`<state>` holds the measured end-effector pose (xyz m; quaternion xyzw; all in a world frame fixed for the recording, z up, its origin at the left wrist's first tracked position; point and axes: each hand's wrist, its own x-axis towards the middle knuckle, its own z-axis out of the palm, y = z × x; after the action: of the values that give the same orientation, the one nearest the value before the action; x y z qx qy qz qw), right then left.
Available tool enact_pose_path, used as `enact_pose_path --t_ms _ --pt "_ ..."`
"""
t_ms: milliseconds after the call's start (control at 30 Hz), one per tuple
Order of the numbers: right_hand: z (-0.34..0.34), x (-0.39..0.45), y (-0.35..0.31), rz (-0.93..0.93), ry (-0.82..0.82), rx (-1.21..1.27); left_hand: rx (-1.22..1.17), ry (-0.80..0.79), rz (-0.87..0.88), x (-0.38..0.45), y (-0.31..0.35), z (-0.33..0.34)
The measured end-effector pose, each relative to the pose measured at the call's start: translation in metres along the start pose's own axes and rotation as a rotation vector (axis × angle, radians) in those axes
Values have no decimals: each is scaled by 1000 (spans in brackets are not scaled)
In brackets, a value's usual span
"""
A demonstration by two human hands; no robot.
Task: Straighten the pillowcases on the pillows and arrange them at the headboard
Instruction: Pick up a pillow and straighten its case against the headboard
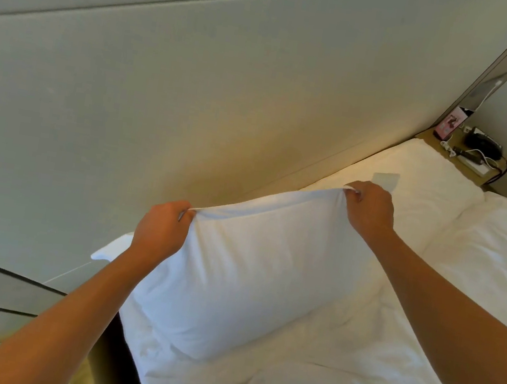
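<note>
The white pillow [243, 275] stands on edge on the bed [350, 370], near the padded headboard [193, 100]. The left hand [161, 230] pinches the pillowcase's upper left corner with curled fingers [184, 214]; the right hand [369, 209] pinches its upper right corner. A rumpled white duvet [493, 254] lies to the right. At far right, a bedside desk [431, 138] carries a black telephone [483, 144], cables and a pink card [451, 122].

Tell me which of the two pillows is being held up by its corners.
The nearer pillow: the left hand and right hand pinch its top corners. The far pillow lies flat by the nightstand, untouched.
</note>
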<state>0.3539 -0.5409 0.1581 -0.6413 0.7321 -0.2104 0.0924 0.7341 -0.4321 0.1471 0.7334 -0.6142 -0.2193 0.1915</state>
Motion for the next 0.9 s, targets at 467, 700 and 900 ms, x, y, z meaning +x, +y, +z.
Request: enact_pose_path --t_ms 467,700,900 --pt "35 59 -40 38 55 170 -162 91 -47 54 -6 -9" --pt "34 89 -65 7 73 274 -170 201 0 75 -11 -23" --pt "64 51 -64 -25 -96 308 -144 141 -30 65 -13 9"
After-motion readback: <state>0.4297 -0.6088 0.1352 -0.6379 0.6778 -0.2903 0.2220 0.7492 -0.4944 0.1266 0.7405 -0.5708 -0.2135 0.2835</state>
